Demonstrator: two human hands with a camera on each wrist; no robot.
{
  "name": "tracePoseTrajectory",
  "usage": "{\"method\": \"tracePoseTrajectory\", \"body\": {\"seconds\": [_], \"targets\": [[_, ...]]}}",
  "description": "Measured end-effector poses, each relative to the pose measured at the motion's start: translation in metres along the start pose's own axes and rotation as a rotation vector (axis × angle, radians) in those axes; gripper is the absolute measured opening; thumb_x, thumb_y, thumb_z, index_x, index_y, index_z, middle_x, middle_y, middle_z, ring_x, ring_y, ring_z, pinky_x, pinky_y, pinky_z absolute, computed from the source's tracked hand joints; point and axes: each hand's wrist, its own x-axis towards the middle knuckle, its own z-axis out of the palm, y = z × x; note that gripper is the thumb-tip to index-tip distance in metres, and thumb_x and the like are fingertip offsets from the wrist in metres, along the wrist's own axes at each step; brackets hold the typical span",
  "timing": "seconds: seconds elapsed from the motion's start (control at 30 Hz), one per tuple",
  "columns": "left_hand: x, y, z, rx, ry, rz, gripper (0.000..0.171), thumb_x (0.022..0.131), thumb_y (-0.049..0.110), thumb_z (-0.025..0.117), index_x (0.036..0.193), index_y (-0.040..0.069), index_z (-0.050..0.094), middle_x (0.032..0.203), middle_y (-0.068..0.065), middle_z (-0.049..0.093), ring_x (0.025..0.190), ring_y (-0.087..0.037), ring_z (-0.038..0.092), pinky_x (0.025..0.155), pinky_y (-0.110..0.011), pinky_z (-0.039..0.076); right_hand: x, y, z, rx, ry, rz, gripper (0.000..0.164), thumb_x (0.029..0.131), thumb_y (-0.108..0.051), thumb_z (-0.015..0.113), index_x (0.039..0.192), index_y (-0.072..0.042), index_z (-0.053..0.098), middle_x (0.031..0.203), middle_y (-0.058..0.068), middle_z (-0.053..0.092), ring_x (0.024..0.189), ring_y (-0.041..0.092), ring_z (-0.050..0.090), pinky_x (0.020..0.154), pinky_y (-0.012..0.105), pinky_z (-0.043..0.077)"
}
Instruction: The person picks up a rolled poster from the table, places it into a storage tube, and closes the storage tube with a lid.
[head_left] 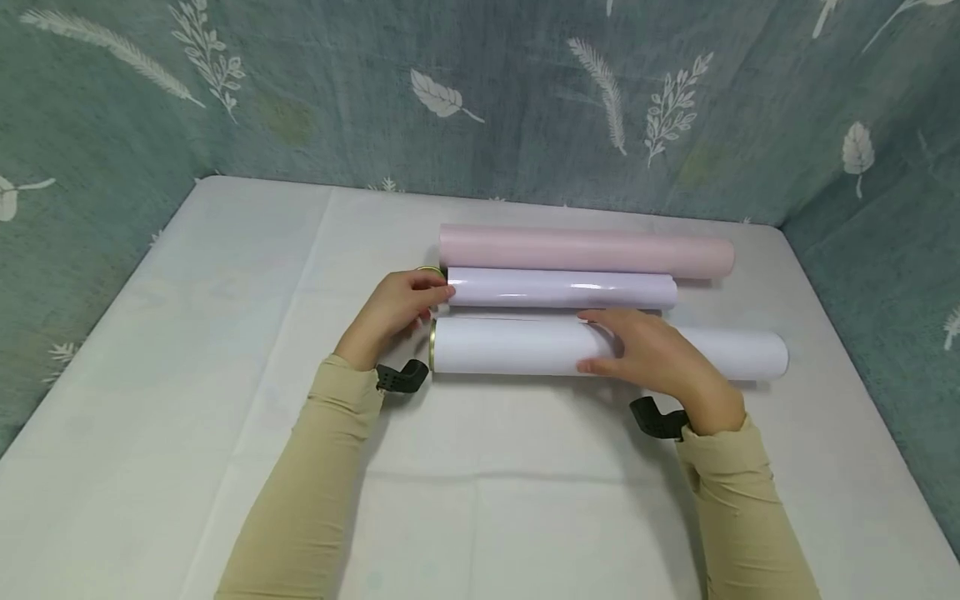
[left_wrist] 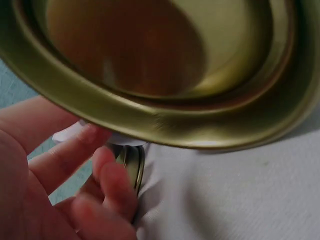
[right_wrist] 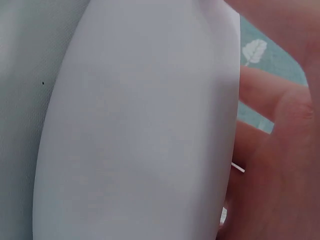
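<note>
Three long rolls lie parallel across the table. A white tube (head_left: 510, 346) with a gold metal end is nearest, a glossy lavender roll (head_left: 555, 289) lies in the middle, and a pink tube (head_left: 577, 250) is farthest. My left hand (head_left: 390, 312) pinches the left end of the lavender roll. In the left wrist view the white tube's gold end (left_wrist: 165, 120) hides part of the thumb. My right hand (head_left: 652, 350) grips the white tube from above, thumb on the near side and fingers over the far side. Close up, the right wrist view shows the white tube's surface (right_wrist: 135, 120).
A white cloth (head_left: 187, 400) covers the table. Green patterned fabric (head_left: 510, 100) stands behind and at both sides. By the lavender roll's left end, a round gold-rimmed end (head_left: 431, 269) shows past my left hand. Black wrist mounts (head_left: 402, 377) sit under both wrists.
</note>
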Motion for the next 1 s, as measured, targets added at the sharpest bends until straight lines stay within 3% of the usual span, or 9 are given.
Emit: {"method": "tracePoseTrajectory", "body": {"seconds": [0.23,0.37,0.5,0.67,0.77,0.87,1.0], "targets": [[-0.001,0.003,-0.001,0.151,0.039,0.054,0.026,0.084,0.030,0.059,0.101,0.010,0.063,0.101,-0.005,0.058,0.093,-0.018,0.048,0.081,-0.032,0.036,0.002,-0.001,0.000,0.023,0.031,-0.022,0.073,0.072,-0.060,0.060,0.130,-0.018,0.046,0.129,0.004,0.047,0.120,0.024,0.039,0.098,0.041,0.029],[-0.001,0.005,-0.003,0.117,0.043,0.040,0.025,0.086,0.030,0.057,0.101,0.010,0.061,0.102,-0.005,0.056,0.085,-0.020,0.049,0.074,-0.031,0.038,0.001,-0.001,-0.001,0.051,0.064,-0.019,0.068,0.074,-0.058,0.060,0.128,-0.018,0.048,0.128,0.001,0.048,0.120,0.021,0.039,0.099,0.039,0.028],[-0.003,0.008,-0.007,0.023,0.059,0.009,0.026,0.086,0.030,0.058,0.102,0.010,0.059,0.109,-0.003,0.049,0.081,-0.021,0.050,0.068,-0.028,0.041,0.002,0.000,-0.004,0.089,0.098,-0.010,0.063,0.076,-0.056,0.059,0.125,-0.016,0.050,0.126,-0.001,0.049,0.120,0.019,0.040,0.098,0.039,0.029],[-0.009,0.016,-0.020,-0.042,0.101,-0.005,0.024,0.087,0.026,0.056,0.100,0.006,0.055,0.112,-0.005,0.047,0.088,-0.019,0.049,0.076,-0.030,0.041,0.005,-0.006,-0.010,0.178,0.154,-0.034,0.057,0.078,-0.053,0.059,0.123,-0.019,0.051,0.121,-0.007,0.052,0.117,0.013,0.041,0.096,0.037,0.031],[-0.012,0.018,-0.024,-0.154,0.116,-0.020,0.021,0.088,0.021,0.051,0.098,0.002,0.051,0.109,-0.008,0.049,0.093,-0.018,0.047,0.084,-0.034,0.042,0.003,-0.009,-0.013,0.267,0.176,-0.057,0.053,0.079,-0.049,0.061,0.124,-0.024,0.051,0.118,-0.010,0.053,0.113,0.010,0.044,0.093,0.037,0.034],[-0.015,0.018,-0.025,-0.354,0.102,-0.034,0.017,0.090,0.016,0.048,0.096,0.001,0.047,0.108,-0.011,0.046,0.095,-0.021,0.048,0.086,-0.041,0.044,0.000,-0.011,-0.017,0.331,0.195,-0.075,0.050,0.080,-0.045,0.062,0.124,-0.027,0.050,0.115,-0.010,0.055,0.107,0.011,0.047,0.090,0.039,0.036],[-0.018,0.015,-0.024,-0.538,0.073,-0.020,0.013,0.089,0.013,0.045,0.094,0.002,0.041,0.111,-0.013,0.042,0.095,-0.025,0.051,0.084,-0.045,0.044,0.006,-0.015,-0.027,0.291,0.228,-0.136,0.048,0.081,-0.042,0.061,0.125,-0.025,0.049,0.114,-0.007,0.055,0.104,0.014,0.049,0.088,0.038,0.037]]}}
